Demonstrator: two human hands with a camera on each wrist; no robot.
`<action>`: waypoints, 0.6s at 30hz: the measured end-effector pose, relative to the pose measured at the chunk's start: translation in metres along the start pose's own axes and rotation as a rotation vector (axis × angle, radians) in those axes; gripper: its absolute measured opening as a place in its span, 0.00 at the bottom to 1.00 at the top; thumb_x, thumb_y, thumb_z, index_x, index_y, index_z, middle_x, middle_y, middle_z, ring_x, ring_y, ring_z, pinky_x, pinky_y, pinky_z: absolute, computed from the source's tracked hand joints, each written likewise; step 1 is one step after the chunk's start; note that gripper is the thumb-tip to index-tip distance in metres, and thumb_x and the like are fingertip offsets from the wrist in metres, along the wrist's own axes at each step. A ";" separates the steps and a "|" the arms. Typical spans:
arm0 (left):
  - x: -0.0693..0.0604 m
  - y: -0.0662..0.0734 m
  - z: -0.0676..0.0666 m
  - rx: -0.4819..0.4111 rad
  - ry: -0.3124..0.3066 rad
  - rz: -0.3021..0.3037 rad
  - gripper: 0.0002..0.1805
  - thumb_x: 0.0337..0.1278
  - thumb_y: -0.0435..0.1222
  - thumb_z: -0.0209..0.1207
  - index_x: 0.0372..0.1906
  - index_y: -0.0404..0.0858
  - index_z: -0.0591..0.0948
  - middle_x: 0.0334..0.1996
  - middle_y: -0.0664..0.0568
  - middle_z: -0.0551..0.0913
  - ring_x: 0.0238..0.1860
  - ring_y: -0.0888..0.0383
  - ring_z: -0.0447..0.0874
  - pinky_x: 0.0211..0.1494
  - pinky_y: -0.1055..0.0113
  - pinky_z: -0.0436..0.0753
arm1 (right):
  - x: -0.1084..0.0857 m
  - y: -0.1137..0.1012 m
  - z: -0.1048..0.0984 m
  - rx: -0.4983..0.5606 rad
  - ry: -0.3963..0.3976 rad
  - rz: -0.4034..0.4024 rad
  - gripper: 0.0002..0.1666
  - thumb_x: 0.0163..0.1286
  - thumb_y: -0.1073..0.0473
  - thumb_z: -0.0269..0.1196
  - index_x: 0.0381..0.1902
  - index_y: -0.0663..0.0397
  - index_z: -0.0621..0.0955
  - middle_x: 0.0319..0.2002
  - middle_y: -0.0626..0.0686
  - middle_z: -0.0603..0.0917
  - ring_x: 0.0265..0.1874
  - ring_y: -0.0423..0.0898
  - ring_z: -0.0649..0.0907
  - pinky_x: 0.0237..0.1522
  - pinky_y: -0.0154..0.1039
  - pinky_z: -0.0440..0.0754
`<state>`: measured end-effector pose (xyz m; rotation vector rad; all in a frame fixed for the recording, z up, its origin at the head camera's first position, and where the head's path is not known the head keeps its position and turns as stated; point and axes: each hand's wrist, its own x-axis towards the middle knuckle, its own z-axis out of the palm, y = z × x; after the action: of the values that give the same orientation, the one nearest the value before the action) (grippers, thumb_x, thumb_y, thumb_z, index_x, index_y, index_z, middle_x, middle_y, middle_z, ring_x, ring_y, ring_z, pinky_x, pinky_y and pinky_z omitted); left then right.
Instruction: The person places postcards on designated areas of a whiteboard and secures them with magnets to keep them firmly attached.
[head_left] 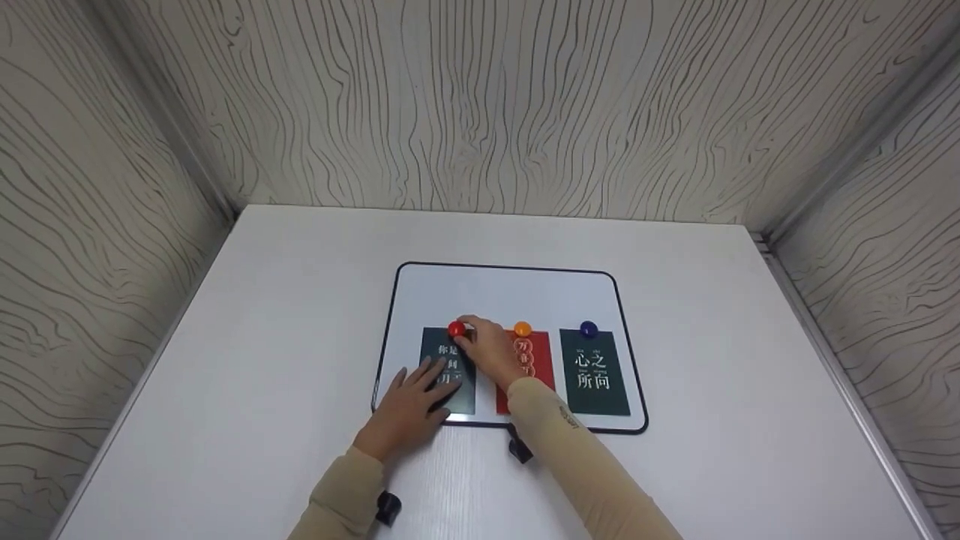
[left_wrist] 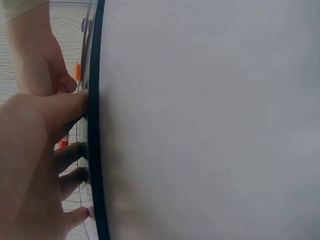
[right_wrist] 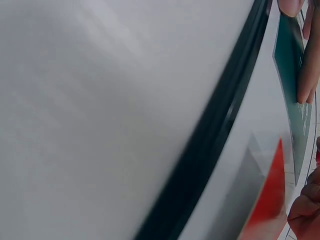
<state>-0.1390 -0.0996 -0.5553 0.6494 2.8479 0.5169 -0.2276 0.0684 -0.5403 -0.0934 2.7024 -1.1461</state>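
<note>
A white board (head_left: 510,292) with a black rim lies on the table. On its left part my left hand (head_left: 409,405) rests with fingers spread, touching a dark green card (head_left: 463,401) with white characters. My right hand (head_left: 489,349) pinches a round red magnet (head_left: 456,328) between thumb and forefinger at that card's top edge. The right forearm crosses over a red card (head_left: 541,360), which has an orange magnet (head_left: 523,328) at its top. In the left wrist view the left fingers (left_wrist: 72,157) reach over the board's rim; the red magnet shows only in part.
Another dark green card (head_left: 596,403) lies on the board's right side under a purple magnet (head_left: 589,329). A small black object (head_left: 388,508) is beside the left sleeve and a similar black one (head_left: 520,450) beside the right. Wood-patterned walls (head_left: 465,105) border the white table (head_left: 300,247).
</note>
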 end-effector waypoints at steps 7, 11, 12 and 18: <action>-0.001 0.001 0.000 0.004 0.004 -0.007 0.26 0.67 0.49 0.52 0.69 0.56 0.68 0.76 0.50 0.60 0.77 0.44 0.54 0.77 0.40 0.57 | 0.002 0.000 0.005 -0.054 0.019 -0.016 0.25 0.68 0.54 0.61 0.63 0.46 0.75 0.63 0.54 0.79 0.65 0.53 0.77 0.69 0.51 0.72; -0.001 0.002 -0.001 0.006 0.014 0.001 0.26 0.66 0.48 0.53 0.69 0.56 0.69 0.75 0.49 0.61 0.77 0.44 0.55 0.76 0.39 0.58 | 0.005 0.001 0.008 -0.081 0.036 -0.025 0.24 0.69 0.54 0.61 0.63 0.47 0.76 0.62 0.54 0.79 0.66 0.54 0.76 0.69 0.51 0.72; -0.001 0.001 0.000 0.006 0.014 0.001 0.26 0.66 0.48 0.53 0.69 0.56 0.69 0.75 0.49 0.61 0.77 0.44 0.55 0.76 0.40 0.58 | 0.005 0.001 0.009 -0.080 0.039 -0.024 0.24 0.69 0.54 0.61 0.63 0.47 0.76 0.62 0.54 0.80 0.66 0.53 0.76 0.69 0.51 0.72; -0.001 0.001 0.000 -0.007 0.012 -0.005 0.26 0.66 0.48 0.52 0.69 0.56 0.69 0.75 0.50 0.61 0.77 0.45 0.54 0.77 0.40 0.57 | 0.007 0.000 0.012 -0.083 0.045 -0.037 0.24 0.68 0.54 0.62 0.62 0.47 0.76 0.61 0.54 0.81 0.64 0.53 0.78 0.68 0.51 0.73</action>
<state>-0.1377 -0.0994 -0.5545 0.6397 2.8570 0.5309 -0.2318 0.0593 -0.5495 -0.1324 2.7994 -1.0590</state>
